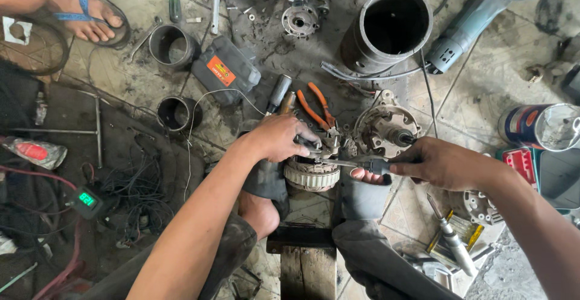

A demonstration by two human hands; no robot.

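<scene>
My left hand (279,137) grips the top of a round metal stator with copper windings (311,175) that rests on the floor between my feet. My right hand (436,164) holds a black-handled screwdriver (362,164) level, its shaft pointing left into the small metal parts (329,146) under my left fingers. Both arms reach in from the bottom of the view.
Orange-handled pliers (317,108), an alternator housing (385,129), a large dark cylinder (386,28), an angle grinder (468,25), two metal rings (172,46), a dark box (225,70), a can (538,126), tangled wires with a green-lit meter (87,200). Another person's sandalled foot (84,16) is at top left.
</scene>
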